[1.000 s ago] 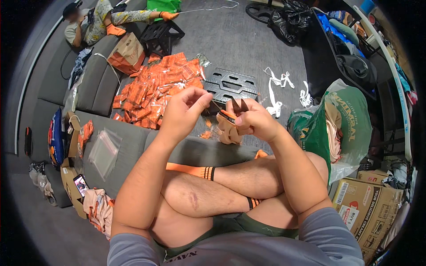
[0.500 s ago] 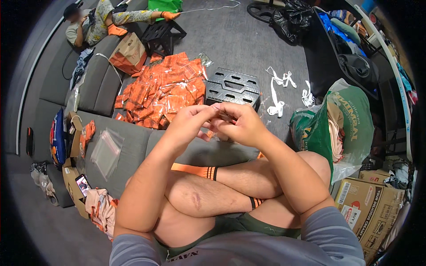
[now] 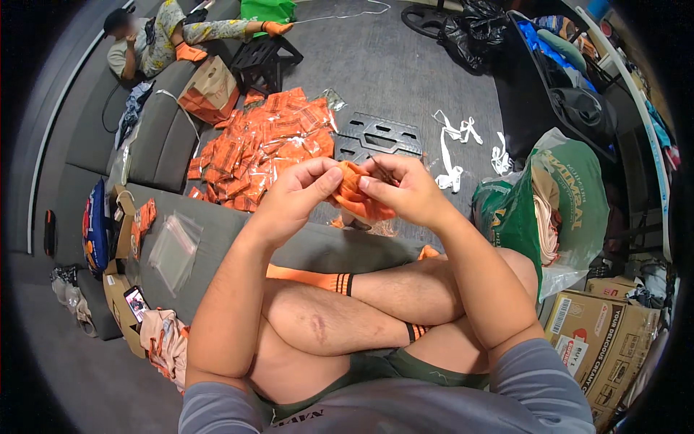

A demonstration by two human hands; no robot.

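Observation:
Above my crossed legs, both hands hold a bunched orange piece of fabric (image 3: 350, 189); its exact kind is hard to make out. My left hand (image 3: 298, 199) pinches its left edge between thumb and fingers. On the other side, my right hand (image 3: 408, 194) grips it with the thumb pressed on top. A thin dark object (image 3: 383, 171) sticks out at the right fingers, too small to name. Beyond my hands lies a heap of orange items in clear packets (image 3: 264, 145), beside a black folding stool (image 3: 379, 137).
Clear plastic sleeves (image 3: 174, 249) lie on the grey sofa seat (image 3: 217, 224). A phone (image 3: 135, 302) rests by a cardboard box at left. At right stand a green plastic bag (image 3: 578, 188) and cardboard boxes (image 3: 603, 347). White strips (image 3: 450, 155) lie on the floor. Another person (image 3: 148, 47) sits far left.
My hands, close together before, have moved apart. The orange fabric, mostly hidden earlier, now shows between them. The dark thin object has come into view at my right fingers.

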